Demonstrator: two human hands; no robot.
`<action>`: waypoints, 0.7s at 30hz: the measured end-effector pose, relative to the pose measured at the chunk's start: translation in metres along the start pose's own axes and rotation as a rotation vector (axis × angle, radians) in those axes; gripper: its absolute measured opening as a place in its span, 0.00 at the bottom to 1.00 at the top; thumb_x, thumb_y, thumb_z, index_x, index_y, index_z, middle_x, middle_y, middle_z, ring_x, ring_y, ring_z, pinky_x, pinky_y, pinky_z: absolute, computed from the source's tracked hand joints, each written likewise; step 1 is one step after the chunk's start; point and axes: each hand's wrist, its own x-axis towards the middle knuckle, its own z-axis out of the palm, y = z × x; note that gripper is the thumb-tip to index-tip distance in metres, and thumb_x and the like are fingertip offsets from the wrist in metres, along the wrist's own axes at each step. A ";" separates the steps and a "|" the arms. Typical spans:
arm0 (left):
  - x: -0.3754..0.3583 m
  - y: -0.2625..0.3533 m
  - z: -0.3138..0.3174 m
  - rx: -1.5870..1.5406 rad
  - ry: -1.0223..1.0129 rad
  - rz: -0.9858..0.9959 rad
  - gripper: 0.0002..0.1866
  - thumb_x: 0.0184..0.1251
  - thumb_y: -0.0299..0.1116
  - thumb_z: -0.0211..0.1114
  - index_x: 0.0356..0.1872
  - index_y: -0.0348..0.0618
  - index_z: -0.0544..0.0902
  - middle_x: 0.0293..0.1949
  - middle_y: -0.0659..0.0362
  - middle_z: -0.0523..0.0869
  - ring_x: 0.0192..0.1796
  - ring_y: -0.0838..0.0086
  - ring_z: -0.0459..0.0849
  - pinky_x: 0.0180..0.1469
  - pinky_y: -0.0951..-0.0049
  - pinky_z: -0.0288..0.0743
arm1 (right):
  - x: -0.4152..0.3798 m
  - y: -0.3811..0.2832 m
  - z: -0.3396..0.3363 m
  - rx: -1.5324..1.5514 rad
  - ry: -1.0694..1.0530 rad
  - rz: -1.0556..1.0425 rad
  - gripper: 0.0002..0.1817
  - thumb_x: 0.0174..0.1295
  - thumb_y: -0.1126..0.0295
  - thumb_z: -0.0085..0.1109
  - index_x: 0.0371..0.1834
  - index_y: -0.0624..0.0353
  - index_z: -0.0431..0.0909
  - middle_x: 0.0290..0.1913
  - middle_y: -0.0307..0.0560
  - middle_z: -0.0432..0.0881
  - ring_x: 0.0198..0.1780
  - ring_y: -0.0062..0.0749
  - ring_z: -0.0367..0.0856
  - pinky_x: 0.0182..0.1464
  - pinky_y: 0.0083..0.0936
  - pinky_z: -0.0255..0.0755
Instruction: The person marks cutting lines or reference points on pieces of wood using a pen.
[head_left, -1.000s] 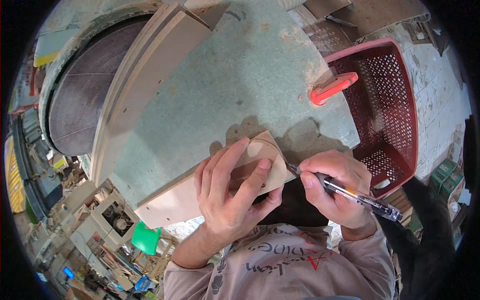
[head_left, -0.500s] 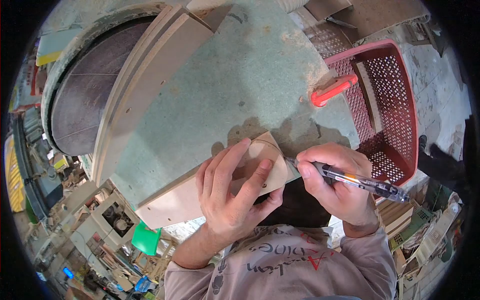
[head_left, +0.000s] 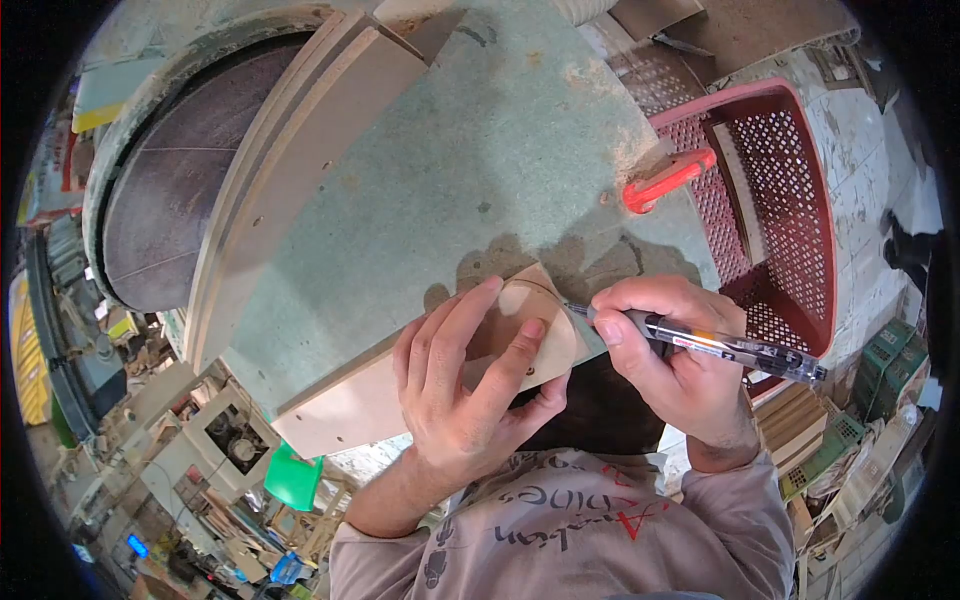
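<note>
My left hand (head_left: 465,385) presses a small rounded wooden template (head_left: 556,340) down on a wooden piece (head_left: 536,276) at the front edge of the green table. Its thumb rests on the template and its fingers lie over the left side. My right hand (head_left: 685,365) grips a pen (head_left: 720,343), whose tip points left at the template's curved edge. Whether the tip touches the wood is too small to tell. Under and left of my left hand runs a long pale board (head_left: 345,405) along the table's edge.
The green table (head_left: 420,200) carries a curved wooden fence (head_left: 290,150) beside a large dark disc (head_left: 180,200). A red handle (head_left: 668,182) sticks up at the right edge. Beyond it stands a red basket (head_left: 818,220). A green stool (head_left: 293,478) is at lower left.
The pen in my right hand has tilted slightly, its tip a little up and left along the template's edge. My left hand stays in place. The dark shape at far right has shifted.
</note>
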 end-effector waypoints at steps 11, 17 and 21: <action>0.001 0.001 0.000 0.007 0.000 -0.005 0.30 0.34 0.38 0.79 0.48 0.56 0.83 0.56 0.52 0.79 0.50 0.59 0.82 0.51 0.58 0.72 | -0.004 0.003 0.000 0.012 -0.006 -0.027 0.05 0.60 0.76 0.64 0.38 0.64 0.79 0.33 0.46 0.85 0.24 0.21 0.80 0.27 0.19 0.72; 0.000 0.000 0.001 0.010 0.008 0.001 0.30 0.34 0.37 0.79 0.47 0.56 0.84 0.56 0.53 0.79 0.50 0.59 0.82 0.51 0.58 0.72 | -0.009 0.005 -0.001 -0.009 -0.011 -0.058 0.06 0.61 0.76 0.64 0.39 0.65 0.79 0.34 0.48 0.85 0.28 0.23 0.82 0.30 0.19 0.74; 0.001 0.001 0.000 0.014 -0.006 -0.005 0.28 0.34 0.38 0.79 0.45 0.56 0.84 0.56 0.53 0.79 0.50 0.60 0.82 0.51 0.58 0.72 | -0.006 0.004 0.000 0.008 0.012 -0.030 0.07 0.61 0.76 0.64 0.39 0.66 0.79 0.35 0.48 0.86 0.30 0.21 0.83 0.31 0.18 0.75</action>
